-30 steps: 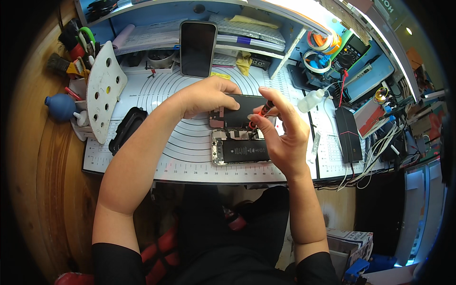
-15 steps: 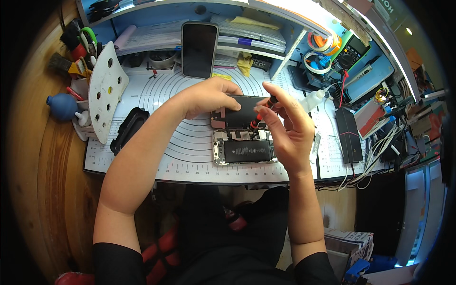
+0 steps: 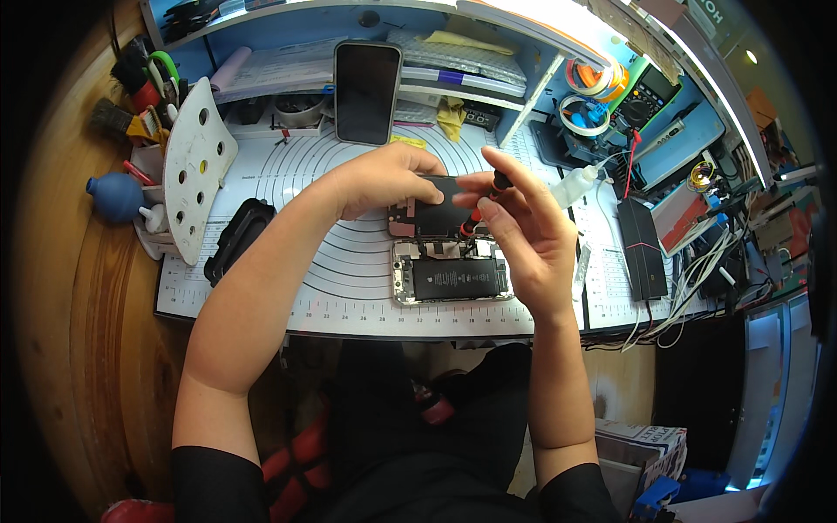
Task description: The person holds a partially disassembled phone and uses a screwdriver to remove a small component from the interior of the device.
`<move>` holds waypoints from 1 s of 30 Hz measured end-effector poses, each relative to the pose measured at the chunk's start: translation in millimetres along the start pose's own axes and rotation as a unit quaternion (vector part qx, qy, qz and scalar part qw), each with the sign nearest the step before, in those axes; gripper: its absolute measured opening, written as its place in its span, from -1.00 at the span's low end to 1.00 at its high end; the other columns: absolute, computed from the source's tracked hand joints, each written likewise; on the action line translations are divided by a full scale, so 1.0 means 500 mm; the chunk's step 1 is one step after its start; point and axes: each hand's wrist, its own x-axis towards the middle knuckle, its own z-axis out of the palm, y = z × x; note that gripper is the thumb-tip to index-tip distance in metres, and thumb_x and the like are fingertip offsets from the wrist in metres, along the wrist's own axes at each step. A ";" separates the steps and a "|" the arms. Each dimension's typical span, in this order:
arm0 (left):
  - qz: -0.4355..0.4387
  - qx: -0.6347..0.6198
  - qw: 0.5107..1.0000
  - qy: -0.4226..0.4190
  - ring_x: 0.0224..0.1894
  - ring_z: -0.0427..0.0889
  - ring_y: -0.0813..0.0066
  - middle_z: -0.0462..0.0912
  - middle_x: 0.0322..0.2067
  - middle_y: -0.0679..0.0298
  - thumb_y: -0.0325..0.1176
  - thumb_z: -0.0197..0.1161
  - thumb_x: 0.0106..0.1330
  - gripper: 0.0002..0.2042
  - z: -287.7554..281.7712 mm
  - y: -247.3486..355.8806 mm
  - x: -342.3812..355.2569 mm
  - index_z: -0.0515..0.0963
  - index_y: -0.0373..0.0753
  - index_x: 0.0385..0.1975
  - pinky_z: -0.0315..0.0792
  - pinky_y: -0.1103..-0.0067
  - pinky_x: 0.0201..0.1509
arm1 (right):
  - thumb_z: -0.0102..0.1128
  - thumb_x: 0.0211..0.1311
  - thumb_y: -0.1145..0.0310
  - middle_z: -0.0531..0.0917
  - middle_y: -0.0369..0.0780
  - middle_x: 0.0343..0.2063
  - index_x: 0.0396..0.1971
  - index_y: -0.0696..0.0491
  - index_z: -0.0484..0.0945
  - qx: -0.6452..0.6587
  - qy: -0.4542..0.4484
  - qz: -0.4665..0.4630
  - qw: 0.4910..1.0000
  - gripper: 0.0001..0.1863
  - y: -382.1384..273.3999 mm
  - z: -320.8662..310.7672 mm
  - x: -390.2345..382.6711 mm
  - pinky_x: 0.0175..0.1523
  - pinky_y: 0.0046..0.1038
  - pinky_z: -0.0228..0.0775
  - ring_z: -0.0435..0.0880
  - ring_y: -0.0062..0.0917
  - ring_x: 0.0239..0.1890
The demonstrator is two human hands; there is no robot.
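Note:
An opened phone body [image 3: 404,291] with a black battery [image 3: 455,281] lies on the white ruled mat [image 3: 349,307]. Just beyond it, the phone's screen panel [image 3: 433,220] is propped or held at its far edge, its inner side showing. My left hand [image 3: 384,181] grips that panel, thumb on its inner face and the other fingers partly hidden behind. Between thumb and fingers, my right hand [image 3: 536,240] holds a red and black screwdriver [image 3: 471,223]. The driver slants down, its tip at the body's upper edge above the battery; exact contact is too small to tell.
A second phone [image 3: 366,96] stands upright behind my hands. A black case [image 3: 239,240] lies at the left beside a white perforated tool holder [image 3: 193,179]. Rightward are a clear bottle [image 3: 575,185], a black box [image 3: 641,248], tangled cables [image 3: 697,270] and a multimeter [image 3: 641,98].
My right fingers have shifted slightly around the screwdriver handle, the fingers reaching a little farther left. My left hand keeps its place on the screen panel.

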 end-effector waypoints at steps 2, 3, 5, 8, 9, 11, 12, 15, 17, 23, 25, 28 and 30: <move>0.000 -0.001 1.000 0.001 -0.19 0.61 0.50 0.68 -0.27 0.24 -0.41 0.31 0.24 -0.73 0.002 -0.001 0.002 0.66 -0.34 -0.09 0.47 0.55 -0.07 | 0.39 0.15 0.65 0.68 -0.20 -0.19 0.17 0.05 0.62 -0.131 -0.008 -0.088 0.987 -0.47 0.012 -0.016 0.008 -0.07 -0.50 0.47 0.62 -0.54 -0.27; 0.000 -0.002 1.000 0.001 -0.19 0.61 0.51 0.68 -0.27 0.24 -0.41 0.31 0.24 -0.73 0.004 0.002 0.005 0.66 -0.34 -0.08 0.47 0.55 -0.07 | 0.44 0.09 0.63 0.67 -0.19 -0.21 0.15 0.04 0.64 -0.260 -0.016 -0.173 0.950 -0.45 0.019 -0.028 0.010 -0.09 -0.49 0.46 0.60 -0.53 -0.30; -0.001 -0.008 1.000 -0.001 -0.24 0.60 0.57 0.67 -0.29 0.29 -0.41 0.31 0.23 -0.74 0.006 0.004 0.003 0.65 -0.34 -0.10 0.45 0.61 -0.13 | 0.43 0.10 0.63 0.68 -0.19 -0.19 0.18 0.04 0.62 -0.248 -0.009 -0.160 0.955 -0.43 0.022 -0.027 0.004 -0.08 -0.48 0.47 0.61 -0.54 -0.27; -0.002 -0.010 1.000 0.004 -0.29 0.59 0.64 0.66 -0.32 0.35 -0.39 0.32 0.23 -0.75 0.004 0.002 -0.001 0.65 -0.33 -0.13 0.44 0.66 -0.19 | 0.45 0.07 0.63 0.67 -0.20 -0.21 0.22 0.03 0.58 0.016 0.024 0.011 1.000 -0.38 0.010 -0.007 -0.003 -0.08 -0.47 0.48 0.60 -0.53 -0.29; 0.000 -0.007 1.000 0.007 -0.30 0.59 0.64 0.67 -0.33 0.35 -0.39 0.32 0.23 -0.75 0.005 0.003 -0.001 0.65 -0.33 -0.13 0.44 0.66 -0.20 | 0.41 0.11 0.65 0.67 -0.21 -0.21 0.24 0.05 0.55 -0.141 0.003 -0.074 0.987 -0.37 0.022 -0.025 0.001 -0.06 -0.48 0.49 0.62 -0.55 -0.25; -0.001 -0.012 1.000 0.002 -0.31 0.59 0.64 0.67 -0.33 0.35 -0.39 0.32 0.23 -0.76 0.005 0.007 -0.002 0.65 -0.33 -0.13 0.45 0.65 -0.20 | 0.37 0.14 0.68 0.67 -0.22 -0.20 0.27 0.07 0.52 -0.295 -0.017 -0.155 0.943 -0.37 0.027 -0.031 0.000 -0.04 -0.49 0.51 0.65 -0.57 -0.21; -0.002 -0.017 1.000 -0.004 -0.31 0.59 0.64 0.67 -0.33 0.35 -0.39 0.32 0.24 -0.76 0.006 0.007 -0.001 0.65 -0.33 -0.14 0.45 0.65 -0.20 | 0.37 0.14 0.69 0.67 -0.22 -0.19 0.29 0.08 0.49 -0.190 -0.018 -0.103 0.976 -0.34 0.023 -0.025 -0.006 -0.04 -0.48 0.52 0.65 -0.57 -0.20; -0.002 -0.015 1.000 0.007 -0.31 0.59 0.65 0.67 -0.33 0.35 -0.40 0.33 0.24 -0.77 0.008 0.008 -0.004 0.64 -0.32 -0.14 0.45 0.65 -0.20 | 0.36 0.14 0.70 0.68 -0.21 -0.16 0.32 0.08 0.45 -0.192 -0.028 -0.110 0.975 -0.31 0.028 -0.033 -0.004 0.00 -0.48 0.53 0.66 -0.56 -0.18; -0.004 -0.019 1.000 0.006 -0.31 0.59 0.65 0.67 -0.33 0.35 -0.40 0.33 0.24 -0.77 0.008 0.009 -0.004 0.64 -0.32 -0.14 0.45 0.65 -0.20 | 0.36 0.13 0.70 0.68 -0.19 -0.14 0.32 0.07 0.45 -0.303 -0.036 -0.167 0.938 -0.31 0.030 -0.035 -0.005 0.03 -0.48 0.54 0.66 -0.56 -0.18; -0.003 -0.020 1.000 0.001 -0.30 0.59 0.66 0.67 -0.32 0.35 -0.41 0.33 0.24 -0.77 0.005 0.000 0.003 0.64 -0.33 -0.13 0.44 0.66 -0.20 | 0.35 0.10 0.75 0.66 -0.20 -0.20 0.37 0.04 0.37 -0.317 -0.031 -0.147 0.936 -0.22 0.030 -0.034 -0.015 0.07 -0.48 0.60 0.70 -0.58 -0.19; -0.007 -0.018 1.000 0.005 -0.30 0.59 0.66 0.67 -0.32 0.36 -0.41 0.33 0.25 -0.77 0.003 0.000 -0.002 0.64 -0.33 -0.13 0.43 0.66 -0.20 | 0.36 0.10 0.77 0.66 -0.21 -0.22 0.42 0.03 0.29 -0.259 -0.040 -0.102 0.960 -0.15 0.038 -0.036 -0.022 0.02 -0.47 0.61 0.69 -0.59 -0.19; -0.008 -0.022 1.000 0.001 -0.22 0.61 0.54 0.68 -0.26 0.23 -0.44 0.33 0.25 -0.74 0.008 0.007 0.002 0.65 -0.39 -0.10 0.46 0.57 -0.11 | 0.35 0.10 0.79 0.67 -0.19 -0.22 0.44 0.07 0.25 -0.181 -0.014 -0.121 0.976 -0.13 0.039 -0.039 -0.033 0.03 -0.47 0.59 0.68 -0.59 -0.18; 0.002 -0.011 1.000 0.002 -0.35 0.54 0.67 0.65 -0.34 0.38 -0.40 0.34 0.25 -0.76 0.006 0.003 0.002 0.64 -0.34 -0.13 0.38 0.66 -0.26 | 0.38 0.07 0.80 0.66 -0.17 -0.25 0.45 0.11 0.19 -0.151 0.020 -0.173 0.973 -0.08 0.035 -0.052 -0.034 0.03 -0.47 0.58 0.68 -0.55 -0.18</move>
